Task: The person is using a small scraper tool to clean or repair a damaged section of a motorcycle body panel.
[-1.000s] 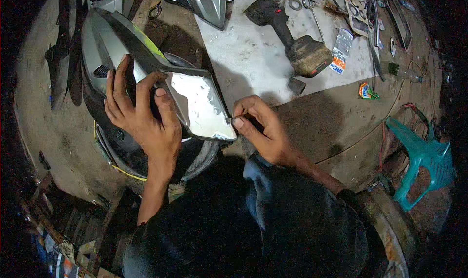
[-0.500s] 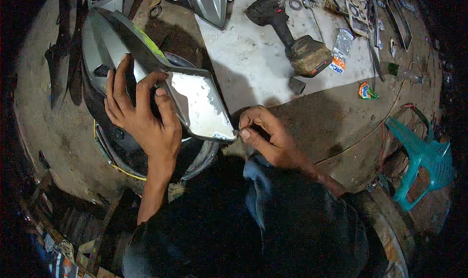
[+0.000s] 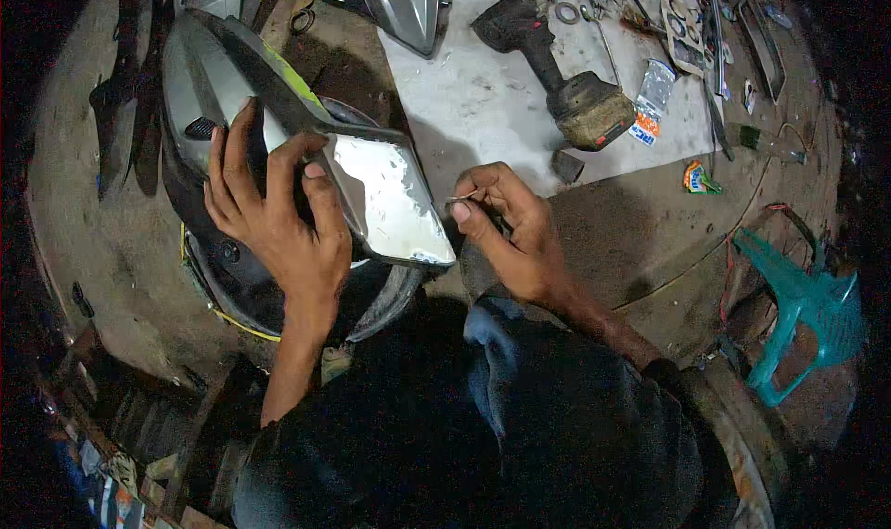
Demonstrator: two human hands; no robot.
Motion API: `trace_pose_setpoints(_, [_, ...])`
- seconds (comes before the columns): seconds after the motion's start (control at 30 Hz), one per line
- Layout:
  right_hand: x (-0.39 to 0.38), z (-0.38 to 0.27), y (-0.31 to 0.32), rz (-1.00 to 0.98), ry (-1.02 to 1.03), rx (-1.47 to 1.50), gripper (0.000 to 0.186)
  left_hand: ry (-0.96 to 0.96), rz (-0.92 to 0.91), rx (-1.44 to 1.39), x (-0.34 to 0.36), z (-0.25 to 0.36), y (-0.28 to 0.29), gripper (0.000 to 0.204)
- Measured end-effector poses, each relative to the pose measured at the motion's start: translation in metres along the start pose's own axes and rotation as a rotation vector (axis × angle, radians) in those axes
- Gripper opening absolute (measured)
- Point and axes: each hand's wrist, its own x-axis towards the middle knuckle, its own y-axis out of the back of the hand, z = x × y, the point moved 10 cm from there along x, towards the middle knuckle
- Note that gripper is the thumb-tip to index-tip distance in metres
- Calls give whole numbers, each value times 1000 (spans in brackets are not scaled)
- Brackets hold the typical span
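The silver and black motorbike panel (image 3: pixel 292 116) lies on a slant at the left, partly on top of a round dark thing (image 3: pixel 385 302); from far off I can't tell if that is a tub or a tyre, or what is in it. I think it props the panel up. The left hand (image 3: pixel 288 227) rests on the panel, fingers spread and bent, likely to keep it steady. The panel's pale end (image 3: pixel 385 199) points toward the right hand (image 3: pixel 515 241). There, thumb and finger pinch a small thin piece (image 3: pixel 457 199) just beside the panel's edge, maybe because it is so little. Past it, a cordless drill (image 3: pixel 548 70) lies on a white sheet (image 3: pixel 455 83), by a clear packet (image 3: pixel 655 88); I can't see what that holds. Next come a small bright sachet (image 3: pixel 698 178), insides hidden, and a teal plastic cover (image 3: pixel 807 292) on the floor (image 3: pixel 594 223).
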Motion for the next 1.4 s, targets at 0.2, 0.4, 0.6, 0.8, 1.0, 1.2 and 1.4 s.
trace_pose_setpoints(0.2, [0, -6, -1, 2, 55, -49, 24, -1, 11, -18, 2, 1, 2, 30])
trace_pose_setpoints(0.4, [-7, -11, -4, -99, -27, -11, 22, -5, 16, -27, 1, 0, 1, 31])
trace_pose_setpoints(0.6, [-12, -15, -3, -115, -33, -90, 21, 7, 17, -18, 1, 0, 4, 32])
trace_pose_setpoints(0.8, [-14, -12, 1, -90, -8, -125, 19, 6, 12, -24, 1, 1, 0, 31])
trace_pose_setpoints(1.0, [-19, -5, -1, -112, -14, -87, 19, 3, 14, -24, 1, 0, 2, 32])
trace_pose_setpoints(1.2, [-22, -8, 0, -124, -84, -143, 19, -1, 17, -17, 1, 0, 3, 31])
trace_pose_setpoints(1.4, [-27, -4, 4, -163, -114, -179, 20, 0, 16, -15, 1, 2, 2, 29])
